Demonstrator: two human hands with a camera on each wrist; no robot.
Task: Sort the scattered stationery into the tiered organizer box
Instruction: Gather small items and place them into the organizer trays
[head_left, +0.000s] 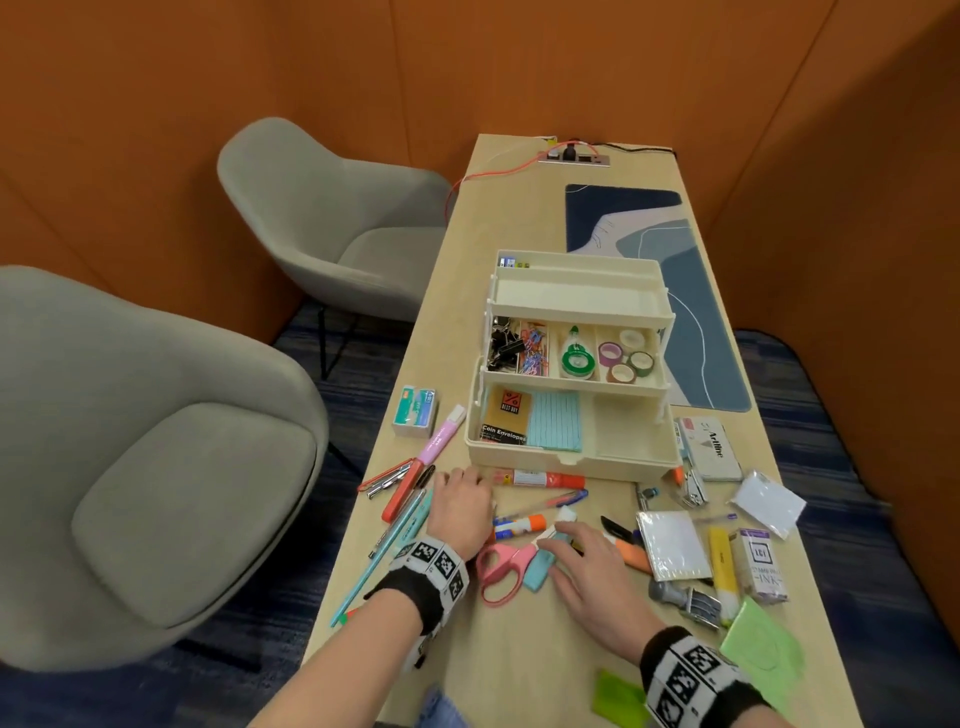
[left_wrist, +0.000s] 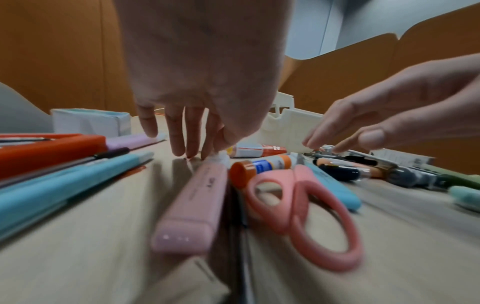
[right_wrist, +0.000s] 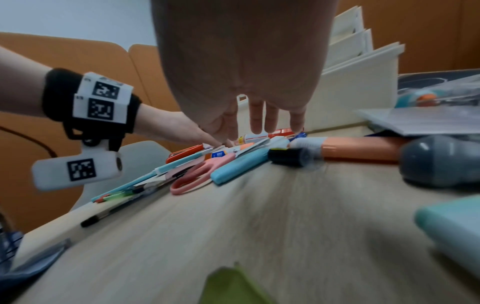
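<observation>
**Cream organizer open, both hands low over the clutter**

Cream plastic, three tiers fanned open: tiered organizer box (head_left: 571, 364) standing mid-desk (head_left: 519, 649), near edge just beyond the scattered stationery. Middle tier filled with binder clips, paper clips, a green tape dispenser and washi rolls; bottom tier holding a coin-envelope pack and a lined blue pad; top tier showing nothing from the head view.

Left hand (head_left: 462, 506) palm down in front of the box's near-left corner, fingers (left_wrist: 179, 133) extended and loosely spread, tips at or just above the desk beside the white end of a pink highlighter (left_wrist: 192, 207). Holding nothing visible. Red-and-white glue tube (head_left: 540, 478) just right of those fingertips, lying along the box's front wall.

Right hand (head_left: 587, 571) flat and relaxed, fingers (right_wrist: 259, 117) straight, resting over the light blue highlighter (head_left: 540, 566); no curl around it visible. Pink scissors (head_left: 501, 569) touching that highlighter on its left, lying between the two hands. Orange-capped glue stick (head_left: 519, 525) just beyond the scissors.

Left of the left hand: red marker (head_left: 402, 493), teal pens (head_left: 384, 551), lilac highlighter (head_left: 441, 436), small staple box (head_left: 414, 412). Right of the right hand: orange highlighter (head_left: 631, 556), clear card pack (head_left: 672, 543), date stamp (head_left: 685, 600), ink bottle box (head_left: 762, 564).
</observation>
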